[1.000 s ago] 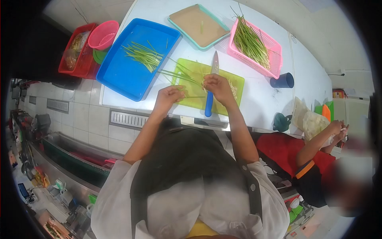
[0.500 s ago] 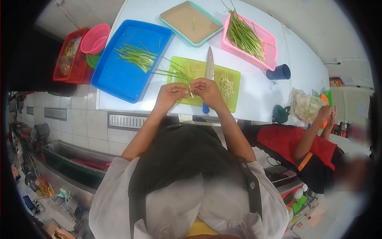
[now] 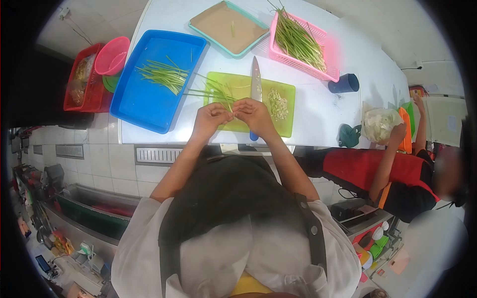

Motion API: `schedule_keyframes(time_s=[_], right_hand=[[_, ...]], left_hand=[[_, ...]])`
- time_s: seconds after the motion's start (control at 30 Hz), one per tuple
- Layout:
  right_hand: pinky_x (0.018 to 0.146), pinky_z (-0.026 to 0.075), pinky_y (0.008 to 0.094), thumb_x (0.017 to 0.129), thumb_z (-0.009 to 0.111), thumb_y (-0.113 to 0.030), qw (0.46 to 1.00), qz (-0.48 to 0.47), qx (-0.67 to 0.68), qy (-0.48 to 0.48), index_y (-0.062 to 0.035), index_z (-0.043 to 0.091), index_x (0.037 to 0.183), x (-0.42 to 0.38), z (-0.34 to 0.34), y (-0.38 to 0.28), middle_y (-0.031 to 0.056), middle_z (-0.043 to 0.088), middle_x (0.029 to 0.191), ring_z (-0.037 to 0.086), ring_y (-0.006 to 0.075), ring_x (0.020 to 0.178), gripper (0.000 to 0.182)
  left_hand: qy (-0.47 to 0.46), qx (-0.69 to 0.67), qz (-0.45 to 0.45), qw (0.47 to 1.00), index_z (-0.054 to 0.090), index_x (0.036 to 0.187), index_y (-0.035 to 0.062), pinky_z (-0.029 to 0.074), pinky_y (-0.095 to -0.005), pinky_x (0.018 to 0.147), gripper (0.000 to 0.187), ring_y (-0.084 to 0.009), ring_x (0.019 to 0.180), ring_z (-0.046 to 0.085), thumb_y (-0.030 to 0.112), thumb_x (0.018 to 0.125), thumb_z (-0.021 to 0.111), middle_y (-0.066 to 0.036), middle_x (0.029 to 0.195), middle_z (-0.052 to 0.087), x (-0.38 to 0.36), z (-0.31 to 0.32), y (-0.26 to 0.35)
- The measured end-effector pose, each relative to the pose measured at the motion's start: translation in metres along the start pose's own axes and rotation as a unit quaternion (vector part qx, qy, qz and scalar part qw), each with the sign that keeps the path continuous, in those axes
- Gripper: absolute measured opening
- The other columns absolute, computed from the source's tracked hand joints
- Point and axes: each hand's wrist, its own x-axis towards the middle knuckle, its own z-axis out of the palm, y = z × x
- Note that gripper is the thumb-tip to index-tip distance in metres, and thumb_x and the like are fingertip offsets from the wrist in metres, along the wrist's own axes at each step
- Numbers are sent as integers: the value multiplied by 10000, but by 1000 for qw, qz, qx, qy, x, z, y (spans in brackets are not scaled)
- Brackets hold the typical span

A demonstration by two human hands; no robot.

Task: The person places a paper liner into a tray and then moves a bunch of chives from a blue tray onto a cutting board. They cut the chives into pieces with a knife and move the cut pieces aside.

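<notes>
My left hand [image 3: 212,120] and my right hand [image 3: 253,116] meet over the near edge of a green cutting board [image 3: 243,84]. Between their pinched fingertips are the ends of thin spring onions [image 3: 221,93], whose green tops fan out to the left past the board. A knife [image 3: 256,79] lies across the board beside my right hand, its blade pointing away and its blue handle partly covered by that hand. To its right is a pile of chopped pale pieces [image 3: 278,105]. Trimmed spring onion stalks [image 3: 166,75] lie in a blue tray [image 3: 139,113] on the left.
A pink basket [image 3: 300,65] of whole spring onions stands at the back right, near a dark blue cup [image 3: 343,83]. Behind the board is a turquoise-rimmed tray [image 3: 218,30]. At right, a co-worker in a red top [image 3: 355,166] handles a plastic bag [image 3: 381,125].
My hands stay together at the spring onion ends with little movement. The view has shifted slightly. The co-worker's hands have moved apart, one raised and one at the bag.
</notes>
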Motion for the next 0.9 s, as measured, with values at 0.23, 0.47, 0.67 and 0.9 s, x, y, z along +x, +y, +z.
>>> schedule_keyframes(time_s=[0.23, 0.47, 0.67, 0.9], right_hand=[[835, 553, 287, 939, 706, -47, 988, -148, 20, -33, -41, 573, 1297, 13, -7, 86, 50, 607, 1170, 644, 135, 987, 382], [722, 547, 391, 818, 693, -52, 974, -105, -192, 64, -45, 689, 933, -7, 9, 28, 132, 699, 859, 705, 278, 809, 116], [730, 559, 406, 790, 699, -8, 953, -76, -276, 101, -25, 686, 879, -11, 10, 7, 156, 723, 826, 724, 323, 798, 92], [702, 519, 428, 862, 716, -111, 976, -78, -197, 48, -49, 687, 906, -14, 11, 16, 140, 683, 766, 693, 325, 754, 81]], left_hand=[[56, 76, 53, 994, 627, 1226, -22, 602, -317, 819, 340, -218, 914, 731, 30, 897, 696, -138, 1035, 724, 4, -21, -39], [72, 89, 3, 993, 426, 1318, 41, 580, -299, 742, 477, -213, 860, 698, 3, 908, 667, -165, 969, 695, 21, -35, -50], [78, 87, -46, 992, 392, 1317, 27, 538, -264, 667, 486, -178, 793, 664, 11, 897, 636, -131, 934, 677, 18, -17, -31], [42, 30, -46, 998, 493, 1242, 29, 484, -238, 677, 356, -125, 795, 622, 14, 926, 658, -61, 884, 653, 17, -9, -22]])
